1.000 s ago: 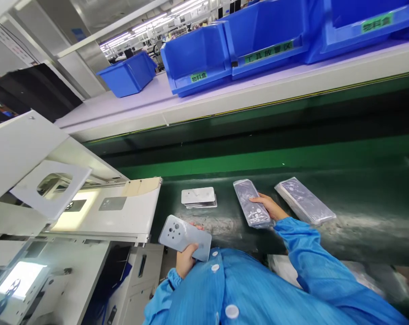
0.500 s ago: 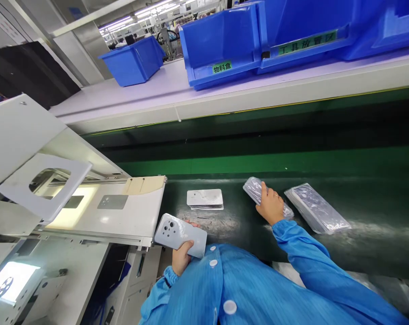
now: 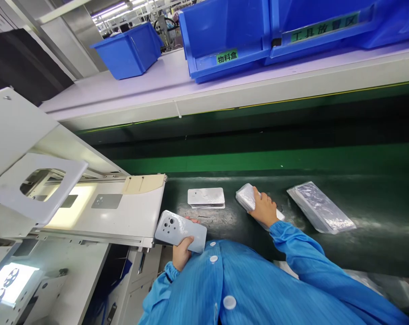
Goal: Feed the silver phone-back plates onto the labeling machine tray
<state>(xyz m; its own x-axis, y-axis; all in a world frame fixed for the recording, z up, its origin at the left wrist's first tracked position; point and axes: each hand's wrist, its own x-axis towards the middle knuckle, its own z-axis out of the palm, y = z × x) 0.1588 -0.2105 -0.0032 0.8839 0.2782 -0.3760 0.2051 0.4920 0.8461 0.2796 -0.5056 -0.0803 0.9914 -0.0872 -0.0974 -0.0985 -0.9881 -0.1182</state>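
Observation:
My left hand (image 3: 183, 252) is closed around a pale grey phone back cover (image 3: 177, 231) with several dark camera holes, held tilted in front of my body. Whether it is one cover or several together I cannot tell. My right hand (image 3: 265, 208) grips a plastic-wrapped stack (image 3: 246, 197) from above, its fingers wrapped over the film and hiding the middle. Between the hands, a small stack of whitish phone back covers (image 3: 206, 197) lies on the dark green belt. To the right of my right hand lies another plastic-wrapped stack (image 3: 321, 206).
At the left, a white machine bed (image 3: 146, 212) carries flat grey plates (image 3: 107, 201) beside a lit area. A raised shelf (image 3: 170, 100) runs behind the dark green belt (image 3: 231, 178), holding blue bins (image 3: 224, 38). A lit screen (image 3: 13, 282) sits lower left.
My right hand has shifted slightly left with the wrapped stack, which has turned in its grip. My left hand keeps its hold. The plates on the machine bed sit a little further left.

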